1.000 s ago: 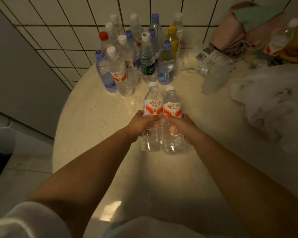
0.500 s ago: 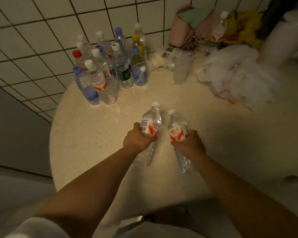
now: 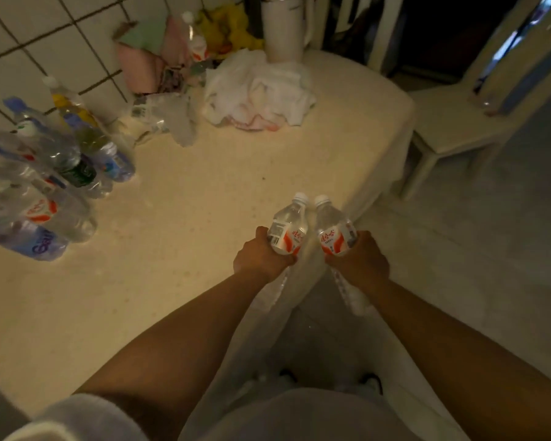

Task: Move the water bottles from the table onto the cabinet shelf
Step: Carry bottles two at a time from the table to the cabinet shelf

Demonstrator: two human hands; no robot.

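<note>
My left hand (image 3: 261,256) grips a clear water bottle (image 3: 288,229) with a red-and-white label and a white cap. A matching bottle (image 3: 334,232) is held in my right hand (image 3: 360,261). Both bottles are lifted and hang at the right edge of the round beige table (image 3: 188,237), caps pointing away from me, the right one over the floor. Several more bottles (image 3: 48,183) with blue, white and yellow caps stand clustered at the table's left side by the tiled wall. No cabinet shelf is in view.
A crumpled white cloth (image 3: 258,90), plastic wrap (image 3: 172,116) and a pink-green bundle (image 3: 147,62) lie at the back of the table. A tall white container (image 3: 283,27) stands behind them. A pale chair (image 3: 458,122) stands to the right on the grey floor.
Both hands have lifted their bottles off the table and carried them to the right, past the table's edge. My view has swung right, so the bottle cluster now sits at far left.
</note>
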